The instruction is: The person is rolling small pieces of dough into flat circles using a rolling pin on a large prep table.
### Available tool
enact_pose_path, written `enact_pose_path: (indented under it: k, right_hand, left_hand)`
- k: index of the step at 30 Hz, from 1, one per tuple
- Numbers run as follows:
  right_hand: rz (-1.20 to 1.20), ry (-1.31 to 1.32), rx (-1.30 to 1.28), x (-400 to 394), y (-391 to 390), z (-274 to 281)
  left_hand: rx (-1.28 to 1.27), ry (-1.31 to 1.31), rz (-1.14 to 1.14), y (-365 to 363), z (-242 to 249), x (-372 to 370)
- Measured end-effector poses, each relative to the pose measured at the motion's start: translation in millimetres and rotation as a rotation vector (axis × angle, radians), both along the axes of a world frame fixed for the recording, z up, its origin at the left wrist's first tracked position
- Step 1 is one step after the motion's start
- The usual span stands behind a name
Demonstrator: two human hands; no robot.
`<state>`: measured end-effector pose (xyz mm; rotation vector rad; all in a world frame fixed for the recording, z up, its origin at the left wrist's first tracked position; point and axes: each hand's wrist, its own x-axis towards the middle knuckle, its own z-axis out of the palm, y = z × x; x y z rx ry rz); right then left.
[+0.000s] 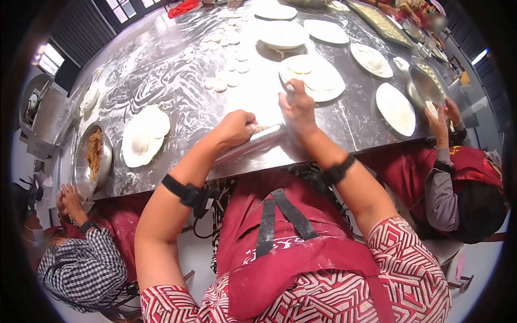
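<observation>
My right hand (298, 110) is a fist around a short tool (291, 92), whose grey end sticks up above the fingers; the rest is hidden. Just left of it, my left hand (237, 128) is closed, fingertips low at the near table edge. A pale strip of dough (262, 128) shows between its fingertips and the right fist. Beyond the right fist lies a white plate (329, 92) holding flat dough rounds. Several small dough pieces (221, 84) are scattered on the floured metal table ahead of my left hand.
A plate with dough (144, 134) and a metal bowl of brown filling (95, 153) stand on the left. More white plates (396, 110) and a metal bowl (424, 86) are on the right. One person sits close on each side, with a co-worker's hands (444, 113) at right.
</observation>
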<state>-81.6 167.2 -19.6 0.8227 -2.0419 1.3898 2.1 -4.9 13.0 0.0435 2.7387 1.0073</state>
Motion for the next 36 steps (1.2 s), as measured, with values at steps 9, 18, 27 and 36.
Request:
enact_pose_path:
  k: [9, 18, 27, 36]
  right_hand:
    - [0.035, 0.048, -0.066, 59, 45, -1]
    - [-0.041, -0.009, -0.007, 20, 12, 5]
    - [0.048, -0.123, -0.078, 76, 52, 3]
    - [-0.022, 0.096, -0.056, 6, 5, -3]
  left_hand:
    - [0.087, -0.017, 0.037, -1, -7, 3]
    - [-0.137, -0.011, -0.100, 0, 6, -5]
    - [-0.184, 0.145, 0.093, -5, -2, -37]
    - [-0.025, 0.032, 0.206, -1, -7, 11]
